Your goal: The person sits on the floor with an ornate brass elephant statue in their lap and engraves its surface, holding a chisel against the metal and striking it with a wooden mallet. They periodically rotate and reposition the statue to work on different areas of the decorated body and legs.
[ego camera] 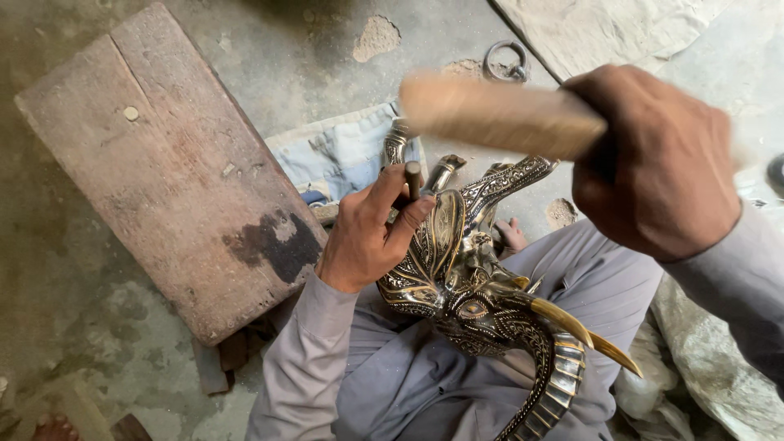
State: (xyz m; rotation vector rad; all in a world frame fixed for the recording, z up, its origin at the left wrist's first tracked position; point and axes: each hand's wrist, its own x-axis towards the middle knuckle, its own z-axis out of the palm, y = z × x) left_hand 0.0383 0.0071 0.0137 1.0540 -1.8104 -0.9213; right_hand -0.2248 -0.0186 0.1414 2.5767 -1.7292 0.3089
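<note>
Dusty grey concrete floor fills the scene, patched with pale sandy spots, and the person sits on it with legs in grey trousers drawn up. Across the lap lies an ornate metal elephant head, dark with engraved brass-coloured patterns, its ear toward the left hand, its two pointed golden tusks pointing right and its banded trunk curving down toward the bottom edge of the view. The left hand has its grip pinched around a short dark metal punch, held upright with its lower end at the elephant's ear; thumb and fingers are pressed together on the shaft. The right hand is raised above the lap, its grip wrapped tight around a pale wooden mallet, which is blurred and lies roughly level, well above the punch. Left of the person a worn wooden plank with a dark stain rests on the floor, just beside the left forearm. A crumpled blue cloth lies beyond the elephant head, a metal ring sits farther off on the floor, and a pale sheet covers the far right corner.
</note>
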